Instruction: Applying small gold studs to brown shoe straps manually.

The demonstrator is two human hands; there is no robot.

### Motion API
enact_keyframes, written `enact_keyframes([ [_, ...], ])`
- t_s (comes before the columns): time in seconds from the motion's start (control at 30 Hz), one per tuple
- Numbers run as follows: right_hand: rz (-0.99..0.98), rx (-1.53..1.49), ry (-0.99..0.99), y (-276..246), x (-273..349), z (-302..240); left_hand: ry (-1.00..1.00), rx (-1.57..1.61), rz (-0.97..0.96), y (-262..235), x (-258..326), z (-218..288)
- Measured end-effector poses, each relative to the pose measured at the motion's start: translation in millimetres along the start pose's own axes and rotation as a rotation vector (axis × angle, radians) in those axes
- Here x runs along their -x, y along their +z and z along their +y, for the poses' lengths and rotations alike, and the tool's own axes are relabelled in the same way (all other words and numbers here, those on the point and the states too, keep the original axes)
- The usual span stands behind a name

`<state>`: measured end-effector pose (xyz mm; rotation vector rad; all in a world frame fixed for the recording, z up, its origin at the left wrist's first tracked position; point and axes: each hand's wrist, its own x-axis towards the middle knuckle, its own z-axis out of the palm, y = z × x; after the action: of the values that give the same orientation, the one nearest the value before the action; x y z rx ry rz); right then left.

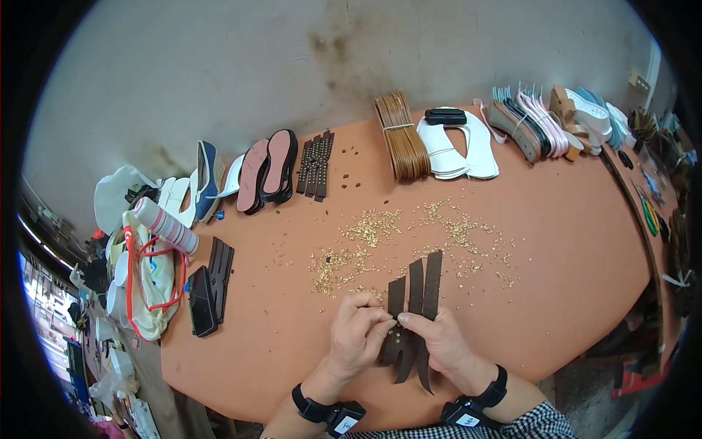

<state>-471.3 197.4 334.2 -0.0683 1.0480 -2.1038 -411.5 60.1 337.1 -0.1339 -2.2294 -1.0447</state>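
My right hand is closed on a dark brown shoe upper cut into several straps, its thumb pressed on the front near the middle. The straps fan upward above the hand and hang down below it, and a few small metal studs show on the lower part. Beside the right thumb, my left hand pinches at the edge of the upper; whatever lies between its fingertips is too small to make out. Beyond the hands, many loose gold studs lie scattered on the brown tabletop.
Studded dark straps and pink-topped soles lie at the back. A bundle of brown strips, white cut pieces and tied soles follow rightward. A phone, striped cups and a bag are left.
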Motion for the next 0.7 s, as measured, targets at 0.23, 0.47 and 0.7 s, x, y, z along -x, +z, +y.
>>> enact_keyframes([
  [0.23,-0.026,0.036,-0.037,-1,-1,3,-0.069,0.045,-0.024,-1,-4,5],
  [0.47,-0.025,0.148,-0.057,0,0,2,-0.316,0.301,-0.028,-1,3,4],
  [0.7,-0.022,0.232,-0.119,-1,0,5,-0.346,0.428,0.023,2,10,-6],
])
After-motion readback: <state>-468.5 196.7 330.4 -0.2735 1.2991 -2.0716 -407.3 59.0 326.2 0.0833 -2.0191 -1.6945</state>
